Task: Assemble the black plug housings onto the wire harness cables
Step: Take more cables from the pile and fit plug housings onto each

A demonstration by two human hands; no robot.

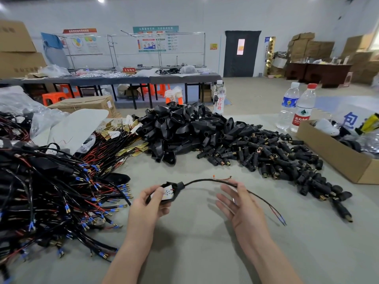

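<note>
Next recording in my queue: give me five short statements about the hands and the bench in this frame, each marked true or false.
1. The left hand holds a black plug housing with a white board in it. True.
2. The right hand is clenched in a fist. False: its fingers are extended, and the cable runs past its fingertips.
3. Two water bottles stand beside the cardboard box on the right. True.
4. The pile of loose housings lies at the near left edge. False: it lies at the far middle, and the wire harness heap fills the left.
5. The cable is plugged in at both ends. False: its right end hangs free with bare wire tips.
</note>
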